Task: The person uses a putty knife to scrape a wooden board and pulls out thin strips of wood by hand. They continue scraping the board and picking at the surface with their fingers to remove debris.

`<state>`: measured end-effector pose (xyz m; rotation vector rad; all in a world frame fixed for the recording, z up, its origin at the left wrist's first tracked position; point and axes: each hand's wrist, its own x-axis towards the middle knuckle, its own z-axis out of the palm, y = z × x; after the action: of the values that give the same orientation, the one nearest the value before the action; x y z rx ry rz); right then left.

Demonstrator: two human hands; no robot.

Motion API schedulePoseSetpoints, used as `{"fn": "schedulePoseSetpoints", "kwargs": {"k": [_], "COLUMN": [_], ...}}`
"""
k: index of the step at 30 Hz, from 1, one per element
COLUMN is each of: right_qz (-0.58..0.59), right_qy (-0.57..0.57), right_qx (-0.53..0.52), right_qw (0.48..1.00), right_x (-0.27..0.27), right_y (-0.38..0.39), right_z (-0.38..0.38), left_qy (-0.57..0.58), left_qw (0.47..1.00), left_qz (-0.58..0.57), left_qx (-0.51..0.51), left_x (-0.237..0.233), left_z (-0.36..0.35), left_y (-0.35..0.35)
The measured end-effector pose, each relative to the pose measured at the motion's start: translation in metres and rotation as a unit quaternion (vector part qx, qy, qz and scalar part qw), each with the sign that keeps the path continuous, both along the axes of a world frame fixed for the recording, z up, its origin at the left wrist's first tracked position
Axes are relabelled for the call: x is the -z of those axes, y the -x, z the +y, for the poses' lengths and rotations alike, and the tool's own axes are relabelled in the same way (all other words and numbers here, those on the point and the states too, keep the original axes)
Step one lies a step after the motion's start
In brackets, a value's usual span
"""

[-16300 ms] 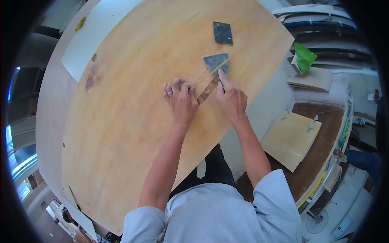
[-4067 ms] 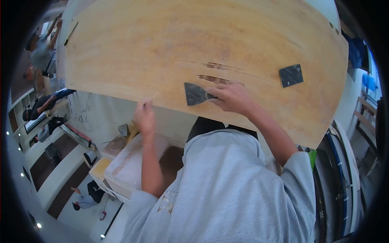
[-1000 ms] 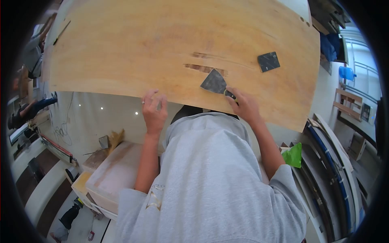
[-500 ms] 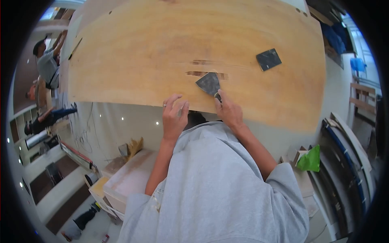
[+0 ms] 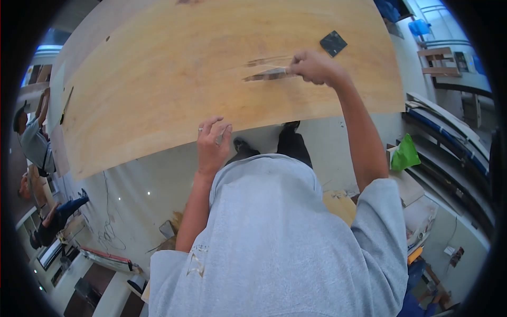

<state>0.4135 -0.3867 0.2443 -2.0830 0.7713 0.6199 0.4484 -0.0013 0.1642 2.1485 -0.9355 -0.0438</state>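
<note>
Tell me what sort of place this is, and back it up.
Probably a woodworking or panel workshop: a broad wooden sheet with dark, damaged strips serves as the work surface, the right hand grips a scraper, and long panels are stored to the right.

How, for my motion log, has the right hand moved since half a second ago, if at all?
Yes: the right hand moved away from the near edge of the board, toward the right end of the lower dark strip.

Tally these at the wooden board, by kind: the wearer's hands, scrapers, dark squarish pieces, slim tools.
Hands: 2 (left hand, right hand)
Scraper: 1
Dark squarish piece: 1
Slim tool: 1
Total: 5
</note>
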Motion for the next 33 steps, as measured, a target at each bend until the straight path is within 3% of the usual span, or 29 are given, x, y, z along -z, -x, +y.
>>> {"fn": "schedulePoseSetpoints", "kwargs": {"k": [2,4,7,10,13,19,21,23,26,28,30,33], "right_qz": [-0.090,-0.168,-0.223,-0.238,-0.195,-0.164,-0.277,-0.069,0.014,-0.130,-0.255,-0.207], "right_qy": [0.049,0.175,0.197,0.208,0.223,0.162,0.178,0.124,0.073,0.128,0.173,0.188], "right_qx": [0.016,0.015,0.100,0.132,0.117,0.129,0.042,-0.038,-0.018,-0.052,0.043,0.147], "right_qw": [0.995,0.970,0.950,0.939,0.948,0.964,0.943,0.989,0.997,0.982,0.950,0.949], "right_x": [0.023,0.079,0.116,0.127,0.123,0.086,0.089,0.014,-0.021,0.052,0.099,0.108], "right_y": [0.035,0.081,0.125,0.116,0.068,0.060,0.038,-0.005,-0.017,0.009,0.063,0.110], "right_z": [0.026,0.066,0.135,0.158,0.151,0.134,0.084,0.055,0.049,0.046,0.085,0.133], "left_qy": [0.015,0.022,0.020,0.014,0.014,0.030,0.039,0.025,0.022,0.028,0.030,0.022], "left_qw": [1.000,1.000,0.999,0.998,0.999,0.999,0.999,0.998,0.997,0.997,0.998,0.999], "left_qz": [-0.004,-0.001,0.016,0.028,0.021,0.025,0.021,0.033,0.027,0.022,0.028,0.042], "left_qx": [0.000,-0.009,-0.030,-0.045,-0.036,-0.007,0.009,0.038,0.069,0.064,0.037,-0.007], "left_x": [0.000,0.004,0.013,0.009,0.011,0.001,0.004,0.001,0.002,0.007,0.015,0.025], "left_z": [0.007,0.014,0.028,0.042,0.044,0.018,0.010,0.001,-0.004,-0.002,0.007,0.028], "left_y": [-0.008,-0.012,-0.015,-0.008,-0.005,-0.004,0.001,0.006,0.014,0.018,0.025,0.027]}}
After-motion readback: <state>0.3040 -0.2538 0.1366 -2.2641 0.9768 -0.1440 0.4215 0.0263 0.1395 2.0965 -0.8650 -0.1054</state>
